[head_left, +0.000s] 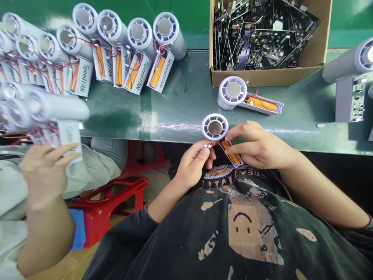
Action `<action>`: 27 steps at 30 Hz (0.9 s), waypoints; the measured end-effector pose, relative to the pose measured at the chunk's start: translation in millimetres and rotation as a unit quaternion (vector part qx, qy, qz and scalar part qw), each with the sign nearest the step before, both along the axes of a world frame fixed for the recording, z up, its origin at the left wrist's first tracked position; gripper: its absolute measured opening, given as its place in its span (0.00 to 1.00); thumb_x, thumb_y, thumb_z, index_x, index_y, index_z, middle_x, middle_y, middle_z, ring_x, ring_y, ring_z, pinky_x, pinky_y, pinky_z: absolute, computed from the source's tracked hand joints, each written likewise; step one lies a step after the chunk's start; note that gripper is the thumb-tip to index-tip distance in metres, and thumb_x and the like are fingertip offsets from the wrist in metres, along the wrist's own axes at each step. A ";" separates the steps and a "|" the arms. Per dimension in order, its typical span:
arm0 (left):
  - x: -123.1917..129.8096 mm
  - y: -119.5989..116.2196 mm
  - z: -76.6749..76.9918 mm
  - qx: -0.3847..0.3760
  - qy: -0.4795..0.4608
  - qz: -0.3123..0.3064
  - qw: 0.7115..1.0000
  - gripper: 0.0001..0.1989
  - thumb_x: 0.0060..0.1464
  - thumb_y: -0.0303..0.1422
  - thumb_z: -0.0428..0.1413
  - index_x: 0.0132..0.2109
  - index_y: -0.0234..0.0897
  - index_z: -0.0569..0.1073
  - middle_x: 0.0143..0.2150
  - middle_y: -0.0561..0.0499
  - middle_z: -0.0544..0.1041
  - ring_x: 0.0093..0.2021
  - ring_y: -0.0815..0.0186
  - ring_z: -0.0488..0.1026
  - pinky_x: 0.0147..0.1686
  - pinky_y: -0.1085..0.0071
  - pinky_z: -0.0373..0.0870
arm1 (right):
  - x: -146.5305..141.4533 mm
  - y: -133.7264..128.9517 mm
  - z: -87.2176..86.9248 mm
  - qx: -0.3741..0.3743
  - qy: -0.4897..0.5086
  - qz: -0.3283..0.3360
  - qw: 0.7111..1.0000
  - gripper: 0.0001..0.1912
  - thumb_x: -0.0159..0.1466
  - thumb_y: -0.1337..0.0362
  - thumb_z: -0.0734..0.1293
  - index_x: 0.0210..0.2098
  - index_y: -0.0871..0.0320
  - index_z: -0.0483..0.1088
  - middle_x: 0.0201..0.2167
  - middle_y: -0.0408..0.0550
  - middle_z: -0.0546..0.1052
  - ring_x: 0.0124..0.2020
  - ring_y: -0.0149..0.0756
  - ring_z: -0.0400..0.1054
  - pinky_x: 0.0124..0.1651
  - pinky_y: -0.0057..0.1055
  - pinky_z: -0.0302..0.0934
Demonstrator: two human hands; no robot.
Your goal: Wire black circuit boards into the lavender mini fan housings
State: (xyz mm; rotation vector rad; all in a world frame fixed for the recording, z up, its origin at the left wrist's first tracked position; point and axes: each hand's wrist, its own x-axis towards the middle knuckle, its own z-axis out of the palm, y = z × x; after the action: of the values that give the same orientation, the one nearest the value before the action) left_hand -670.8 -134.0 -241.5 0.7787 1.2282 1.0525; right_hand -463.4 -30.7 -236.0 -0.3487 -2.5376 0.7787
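Lilac plastic, orange cell exposed: fan unit held at near table edge. Left hand: thumb and forefinger pinching small connector. Right hand: fingers bent, slightly spread, gripping handle. Beyond, on green table: second fan; farther, carton of black circuit boards.

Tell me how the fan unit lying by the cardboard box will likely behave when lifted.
The fan unit should feel stiff, its barrel and handle looking like hard plastic. The orange cell probably adds weight to the handle. Its red wires may snag, looping loose outside.
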 end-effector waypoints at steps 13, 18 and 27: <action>-3.3 -1.1 7.5 0.054 0.157 -0.109 0.980 0.13 0.67 0.38 0.46 0.54 0.41 0.67 0.37 0.53 0.73 0.22 0.76 0.70 0.22 0.77 0.68 | -1.7 15.0 12.5 -0.028 -0.018 0.024 0.999 0.10 0.71 0.64 0.61 0.40 0.56 0.75 0.41 0.51 0.72 0.43 0.38 0.66 0.45 0.39 0.62; -5.9 1.3 22.9 0.138 0.318 -0.136 0.928 0.11 0.66 0.31 0.47 0.49 0.40 0.72 0.51 0.48 0.70 0.28 0.76 0.72 0.33 0.74 0.73 | -23.0 -12.3 4.2 -0.144 0.112 -0.083 0.980 0.03 0.65 0.69 0.66 0.35 0.58 0.73 0.35 0.47 0.67 0.37 0.34 0.66 0.40 0.34 0.65; -3.2 2.0 20.3 0.206 0.358 -0.102 0.905 0.06 0.62 0.30 0.54 0.46 0.40 0.71 0.51 0.46 0.69 0.53 0.61 0.71 0.46 0.66 0.75 | -29.4 -25.7 -2.0 -0.139 0.151 -0.146 0.968 0.04 0.62 0.70 0.66 0.33 0.56 0.72 0.32 0.44 0.66 0.35 0.33 0.65 0.37 0.34 0.64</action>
State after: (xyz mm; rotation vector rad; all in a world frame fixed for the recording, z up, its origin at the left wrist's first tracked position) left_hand -673.9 -132.1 -221.3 1.6946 1.4971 0.8808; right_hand -492.8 -56.5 -237.9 -0.6270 -2.0386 0.9869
